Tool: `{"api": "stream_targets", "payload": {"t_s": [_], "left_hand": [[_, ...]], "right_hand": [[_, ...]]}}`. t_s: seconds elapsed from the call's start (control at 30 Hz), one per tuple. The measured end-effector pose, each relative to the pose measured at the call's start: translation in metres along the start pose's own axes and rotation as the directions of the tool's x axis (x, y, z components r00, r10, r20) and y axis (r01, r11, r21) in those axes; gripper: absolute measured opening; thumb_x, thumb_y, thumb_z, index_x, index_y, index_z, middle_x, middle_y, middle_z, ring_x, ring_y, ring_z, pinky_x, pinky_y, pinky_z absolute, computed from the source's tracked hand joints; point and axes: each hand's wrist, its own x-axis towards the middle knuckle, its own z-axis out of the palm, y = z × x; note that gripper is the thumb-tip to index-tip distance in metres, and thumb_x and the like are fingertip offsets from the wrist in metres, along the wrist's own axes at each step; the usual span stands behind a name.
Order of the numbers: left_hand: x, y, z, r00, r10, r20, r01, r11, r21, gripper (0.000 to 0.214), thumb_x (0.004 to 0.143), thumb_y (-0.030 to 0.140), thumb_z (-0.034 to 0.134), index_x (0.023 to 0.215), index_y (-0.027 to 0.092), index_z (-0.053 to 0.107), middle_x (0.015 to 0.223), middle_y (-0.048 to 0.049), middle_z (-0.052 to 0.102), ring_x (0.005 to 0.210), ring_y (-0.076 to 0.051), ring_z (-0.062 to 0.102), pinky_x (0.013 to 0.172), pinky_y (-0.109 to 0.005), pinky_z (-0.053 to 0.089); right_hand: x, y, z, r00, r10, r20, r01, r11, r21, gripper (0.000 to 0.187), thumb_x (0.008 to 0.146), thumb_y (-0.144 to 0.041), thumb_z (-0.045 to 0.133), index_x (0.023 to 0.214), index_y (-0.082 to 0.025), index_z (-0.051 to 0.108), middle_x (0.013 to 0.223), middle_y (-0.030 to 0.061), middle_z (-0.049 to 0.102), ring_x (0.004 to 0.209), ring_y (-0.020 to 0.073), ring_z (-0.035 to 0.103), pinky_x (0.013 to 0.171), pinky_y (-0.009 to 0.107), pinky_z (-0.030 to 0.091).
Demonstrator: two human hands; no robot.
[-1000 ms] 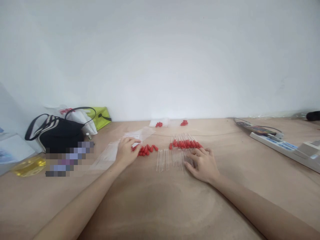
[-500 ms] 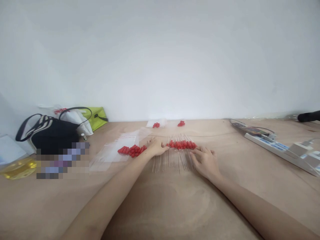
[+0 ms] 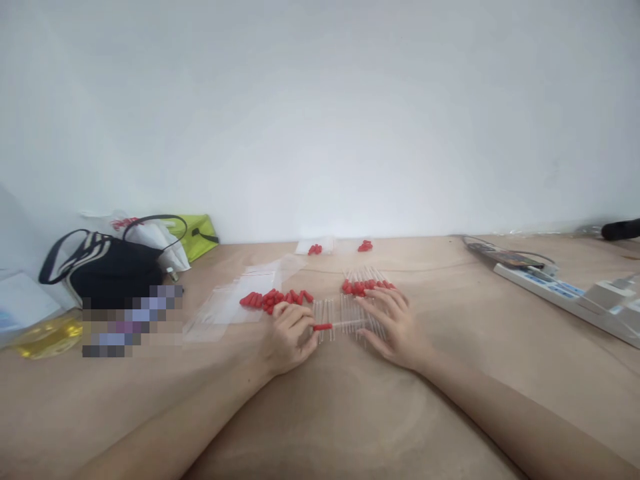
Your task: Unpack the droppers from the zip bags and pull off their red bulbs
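Cap (image 3: 323, 327), red, is pinched by left hand (image 3: 291, 335), thumb and fingers together on it. Clear stick (image 3: 349, 324) is lined up with it, above loose sticks (image 3: 329, 310); whether cap is seated can't be told. Right hand's (image 3: 393, 327) thumb and fingertips are parted around the stick's far end, contact unclear. Step judged as cap-fitting. For the next move, straight alignment and a gentle push seem called for.

A black bag (image 3: 120, 275) and a power strip (image 3: 557, 292) share a wood-toned surface (image 3: 465, 320) against a pale wall (image 3: 320, 133) in an apparent home workspace.
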Motion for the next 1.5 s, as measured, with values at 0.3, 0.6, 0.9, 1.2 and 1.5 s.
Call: {"api": "stream_targets", "payload": {"t_s": [0.3,0.6,0.9,1.2,1.5], "left_hand": [[-0.002,0.007,0.011,0.994,0.093,-0.051,-0.095,0.994,-0.050,0.003,0.073,0.019,0.053,0.074,0.018,0.056,0.075,-0.0024,0.062,0.068,-0.013,0.055,0.076,-0.034,0.036],[0.002,0.010,0.012,0.982,0.187,0.028,-0.183,0.976,-0.116,0.011,0.083,0.023,0.049,0.079,0.020,0.058,0.072,0.0001,0.064,0.069,-0.012,0.054,0.080,-0.033,0.035],[-0.001,0.012,0.010,0.982,0.183,0.055,-0.177,0.980,-0.095,0.022,0.085,0.024,0.044,0.067,0.018,0.055,0.061,0.0003,0.057,0.062,-0.012,0.049,0.077,-0.033,0.036],[-0.004,0.011,0.010,0.980,0.183,0.075,-0.175,0.979,-0.109,0.026,0.087,0.021,0.040,0.066,0.017,0.054,0.063,-0.0013,0.058,0.064,-0.013,0.050,0.069,-0.031,0.037],[-0.002,-0.043,-0.019,0.931,-0.334,-0.144,0.328,0.942,-0.062,0.020,0.082,0.028,0.045,0.082,0.018,0.062,0.080,-0.0043,0.061,0.075,-0.015,0.056,0.069,-0.026,0.045]], "right_hand": [[0.005,-0.017,0.008,0.994,-0.109,0.016,0.109,0.994,0.011,0.017,0.083,-0.029,0.049,0.085,-0.023,0.064,0.057,-0.0029,0.058,0.066,0.0115,0.047,0.092,0.041,0.022],[0.005,-0.023,0.008,0.987,-0.154,0.036,0.153,0.988,0.020,0.021,0.084,-0.025,0.044,0.075,-0.022,0.062,0.051,-0.0038,0.051,0.062,0.0107,0.043,0.090,0.039,0.021],[0.004,-0.022,0.004,0.986,-0.165,0.036,0.164,0.986,0.037,0.022,0.083,-0.024,0.044,0.068,-0.021,0.059,0.050,-0.0049,0.051,0.060,0.0093,0.042,0.089,0.038,0.020],[0.003,-0.020,-0.001,0.987,-0.157,0.042,0.155,0.986,0.056,0.023,0.083,-0.024,0.043,0.068,-0.021,0.061,0.050,-0.0040,0.053,0.061,0.0101,0.045,0.088,0.038,0.021],[-0.002,0.011,0.005,0.951,0.296,-0.095,-0.293,0.955,0.043,0.020,0.083,-0.030,0.048,0.079,-0.025,0.067,0.060,-0.0024,0.064,0.058,0.0092,0.053,0.073,0.028,0.026]]}}
